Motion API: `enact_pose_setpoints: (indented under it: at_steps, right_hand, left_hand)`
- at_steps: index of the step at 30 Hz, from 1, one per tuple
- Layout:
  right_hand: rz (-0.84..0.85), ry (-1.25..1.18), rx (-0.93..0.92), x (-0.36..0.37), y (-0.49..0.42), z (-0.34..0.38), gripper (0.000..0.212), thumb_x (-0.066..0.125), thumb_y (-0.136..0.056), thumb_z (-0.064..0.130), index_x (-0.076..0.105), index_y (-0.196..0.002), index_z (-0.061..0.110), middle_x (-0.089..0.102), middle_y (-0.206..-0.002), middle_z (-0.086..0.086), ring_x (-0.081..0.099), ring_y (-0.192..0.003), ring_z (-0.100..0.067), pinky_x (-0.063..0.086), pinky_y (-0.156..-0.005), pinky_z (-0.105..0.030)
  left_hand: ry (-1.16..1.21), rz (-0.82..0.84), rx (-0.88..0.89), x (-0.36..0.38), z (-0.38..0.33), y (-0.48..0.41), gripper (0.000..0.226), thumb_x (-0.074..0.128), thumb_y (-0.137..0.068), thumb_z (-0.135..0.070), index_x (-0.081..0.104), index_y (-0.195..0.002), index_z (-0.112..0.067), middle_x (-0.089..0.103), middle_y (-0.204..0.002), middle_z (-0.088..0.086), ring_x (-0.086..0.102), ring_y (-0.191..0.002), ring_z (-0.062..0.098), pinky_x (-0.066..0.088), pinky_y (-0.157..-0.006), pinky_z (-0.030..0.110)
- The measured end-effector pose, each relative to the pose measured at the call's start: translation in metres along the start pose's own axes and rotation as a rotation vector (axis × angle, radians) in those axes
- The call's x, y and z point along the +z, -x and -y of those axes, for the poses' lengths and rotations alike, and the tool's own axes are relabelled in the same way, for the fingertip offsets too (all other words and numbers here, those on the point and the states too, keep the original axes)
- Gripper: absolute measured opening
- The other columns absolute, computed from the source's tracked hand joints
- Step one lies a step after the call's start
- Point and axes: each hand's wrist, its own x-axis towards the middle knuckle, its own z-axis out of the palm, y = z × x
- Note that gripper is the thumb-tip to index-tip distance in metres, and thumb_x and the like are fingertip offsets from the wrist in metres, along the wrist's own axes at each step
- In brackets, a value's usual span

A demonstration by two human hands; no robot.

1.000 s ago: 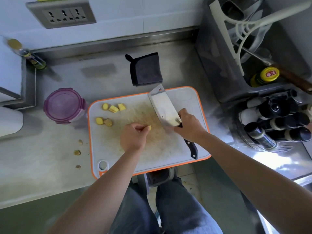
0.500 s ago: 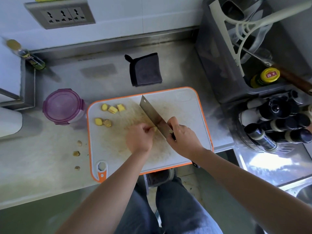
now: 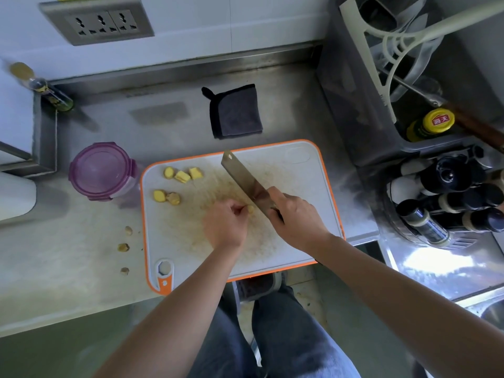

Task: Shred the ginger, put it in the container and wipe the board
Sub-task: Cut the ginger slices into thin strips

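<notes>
On the board [image 3: 308,186], the left hand [image 3: 225,225] has its grip pinched on a ginger bit [image 3: 250,209] touching the cleaver [image 3: 245,181], whose handle the right hand [image 3: 296,216] has its grip wrapped round, while five chunks [image 3: 182,176] lie far-left near the lidded container [image 3: 102,170] on the desk [image 3: 81,241].

A home kitchen: on a stainless-steel counter [image 3: 81,268], a white plastic chopping board with an orange rim [image 3: 313,186] lies under the left hand [image 3: 225,225], pinching a yellow ginger piece [image 3: 249,209], and the right hand [image 3: 297,222], gripping a broad steel cleaver [image 3: 241,175]. Right of the fingers [image 3: 281,199] stands a cluster of dark-capped sauce bottles [image 3: 450,173]; beyond them, a grey wall socket panel [image 3: 101,23].
</notes>
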Motion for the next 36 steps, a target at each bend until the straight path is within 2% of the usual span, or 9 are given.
enact_pose_setpoints:
  at_steps: [5,13,18,23,30,36]
  right_hand:
    - [0.080,0.055,-0.037,-0.001,0.000,0.001,0.028,0.040,-0.094,0.014,0.042,-0.122,0.013,0.040,-0.070,0.005,0.043,-0.060,-0.021,0.032,-0.055,-0.027]
    - [0.160,0.146,-0.041,0.004,0.008,0.007,0.032,0.038,-0.095,0.014,0.031,-0.127,0.015,0.041,-0.071,0.005,0.047,-0.060,-0.018,0.037,-0.057,-0.029]
    - [0.150,0.192,-0.037,0.014,-0.001,0.012,0.032,0.038,-0.094,0.012,0.033,-0.126,0.013,0.044,-0.073,0.003,0.046,-0.059,-0.020,0.034,-0.054,-0.029]
    - [0.085,0.048,0.029,0.013,-0.011,0.013,0.027,0.040,-0.095,0.015,0.037,-0.122,0.013,0.054,-0.080,0.000,0.056,-0.067,-0.026,0.045,-0.060,-0.034]
    - [0.117,0.105,-0.022,0.006,-0.005,0.007,0.022,0.039,-0.094,0.014,0.038,-0.115,0.014,0.034,-0.061,0.010,0.040,-0.053,-0.018,0.024,-0.047,-0.027]
    - [0.150,0.144,-0.032,0.005,-0.001,0.010,0.027,0.040,-0.094,0.015,0.036,-0.121,0.014,0.048,-0.069,0.002,0.048,-0.058,-0.020,0.035,-0.054,-0.029]
  left_hand:
    - [0.000,-0.019,-0.023,-0.001,-0.003,0.000,0.010,0.070,-0.085,-0.032,0.075,-0.088,-0.024,0.071,-0.082,-0.009,0.061,-0.072,0.009,0.036,-0.053,0.020]
    - [-0.020,0.017,-0.036,-0.001,-0.001,-0.004,0.009,0.070,-0.084,-0.031,0.076,-0.088,-0.027,0.073,-0.084,-0.012,0.066,-0.076,0.011,0.049,-0.060,0.025]
    - [-0.010,0.013,-0.028,-0.001,0.001,-0.004,0.008,0.070,-0.085,-0.030,0.077,-0.088,-0.027,0.073,-0.083,-0.011,0.066,-0.075,0.010,0.055,-0.063,0.031]
    - [0.006,-0.001,-0.030,-0.003,0.000,-0.002,0.006,0.071,-0.083,-0.031,0.075,-0.085,-0.027,0.072,-0.080,-0.013,0.065,-0.073,0.009,0.050,-0.060,0.025]
    - [0.010,-0.014,-0.018,-0.002,-0.001,-0.001,0.006,0.072,-0.083,-0.030,0.076,-0.085,-0.025,0.072,-0.081,-0.011,0.065,-0.073,0.009,0.046,-0.058,0.023]
    - [-0.002,-0.009,-0.023,-0.002,-0.002,-0.001,0.007,0.071,-0.083,-0.030,0.076,-0.085,-0.025,0.072,-0.080,-0.010,0.064,-0.073,0.009,0.043,-0.056,0.022]
